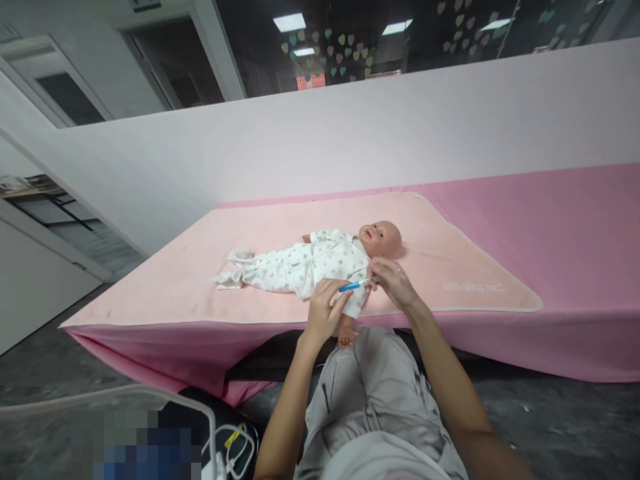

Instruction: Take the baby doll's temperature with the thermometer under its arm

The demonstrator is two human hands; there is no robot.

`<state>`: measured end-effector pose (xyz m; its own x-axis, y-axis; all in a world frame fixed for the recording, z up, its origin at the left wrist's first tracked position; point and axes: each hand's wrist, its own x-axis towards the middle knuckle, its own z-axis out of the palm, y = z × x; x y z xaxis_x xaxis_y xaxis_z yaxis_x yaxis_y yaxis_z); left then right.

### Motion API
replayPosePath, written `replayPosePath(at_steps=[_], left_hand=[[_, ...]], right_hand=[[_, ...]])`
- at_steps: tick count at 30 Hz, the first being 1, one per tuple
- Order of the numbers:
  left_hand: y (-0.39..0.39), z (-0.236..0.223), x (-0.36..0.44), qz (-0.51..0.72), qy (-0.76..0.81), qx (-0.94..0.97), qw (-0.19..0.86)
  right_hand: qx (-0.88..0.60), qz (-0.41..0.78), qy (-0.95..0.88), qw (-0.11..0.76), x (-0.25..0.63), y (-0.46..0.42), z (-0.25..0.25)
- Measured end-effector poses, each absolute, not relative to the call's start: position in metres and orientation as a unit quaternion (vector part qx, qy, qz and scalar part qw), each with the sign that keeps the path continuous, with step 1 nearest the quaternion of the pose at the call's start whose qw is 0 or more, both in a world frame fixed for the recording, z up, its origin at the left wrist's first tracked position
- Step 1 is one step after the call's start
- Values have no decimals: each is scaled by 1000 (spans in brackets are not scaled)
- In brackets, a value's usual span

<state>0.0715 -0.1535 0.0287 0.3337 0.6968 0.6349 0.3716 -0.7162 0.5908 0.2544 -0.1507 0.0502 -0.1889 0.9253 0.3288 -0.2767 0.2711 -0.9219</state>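
Between my two hands is a slim blue-and-clear thermometer-like stick [356, 285], held slightly tilted. My left hand [326, 308] pinches its blue end between thumb and fingers. At the clear end, the fingers of my right hand [394, 281] are closed on it; its tip is partly hidden there. Just beneath my hands lies a baby doll [320, 259] on its back, dressed in a white patterned sleepsuit. Its head [383, 239] points to the right, close to my right hand. One doll hand [346, 333] hangs over the table edge below my left hand.
A pale pink mat [175, 280] lies under the doll on a table with a pink cloth [575, 247]. Behind it stands a low white wall [400, 133]. At lower left are a grey tube [125, 392] and a white cable [240, 460].
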Motion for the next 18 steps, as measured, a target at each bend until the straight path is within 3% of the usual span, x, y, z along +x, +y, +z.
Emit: replayPosePath(at_steps=[8,12,14,16,18], left_hand=[[-127,21,70,491,341,801,37],[-112,1,68,493,385,779,-51],[-106,-10,66,479,433,759,-85],[-102,-18,64,458,476,744,-101],[-100,-22,65,434,502,741,-104]], right_hand=[[-330,524,-694,366,248,-131,76],[-348,444,-775,285,264,-121,129],[-348,407,-769,350,281,-116,166],[-340,369,-716,486,295,-112,193],[-359,329,-665,567,297,-109,201]])
